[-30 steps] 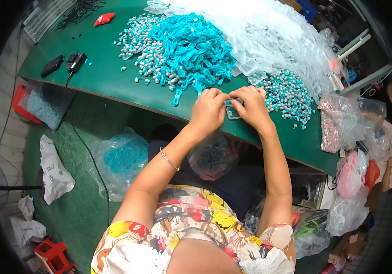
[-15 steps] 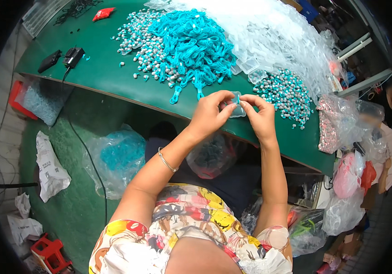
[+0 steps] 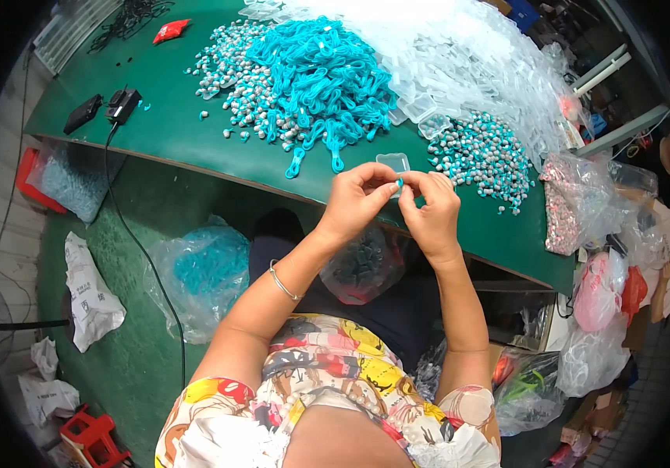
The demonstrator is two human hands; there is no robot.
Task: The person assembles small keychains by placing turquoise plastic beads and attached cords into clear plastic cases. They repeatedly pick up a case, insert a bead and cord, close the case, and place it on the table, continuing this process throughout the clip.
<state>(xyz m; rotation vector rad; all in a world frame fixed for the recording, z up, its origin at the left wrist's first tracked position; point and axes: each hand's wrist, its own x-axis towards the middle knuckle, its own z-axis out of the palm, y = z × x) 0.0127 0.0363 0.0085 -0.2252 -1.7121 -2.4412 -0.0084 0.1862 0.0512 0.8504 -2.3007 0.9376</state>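
Beside the unclosed, rectangular clear plastic box [image 3: 392, 162], your left hand [image 3: 354, 201] and right hand [image 3: 434, 212] pinched a small turquoise piece [image 3: 399, 183]; left of the box, turquoise cord bundles [image 3: 323, 78] lay unboxed.

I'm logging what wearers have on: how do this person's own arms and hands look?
The left hand and right hand are gloveless. A slim silver-coloured bangle circles the left forearm; none shows on the right. The short left sleeve and right sleeve are pale with a multicoloured print, bold yellow and red on the left.
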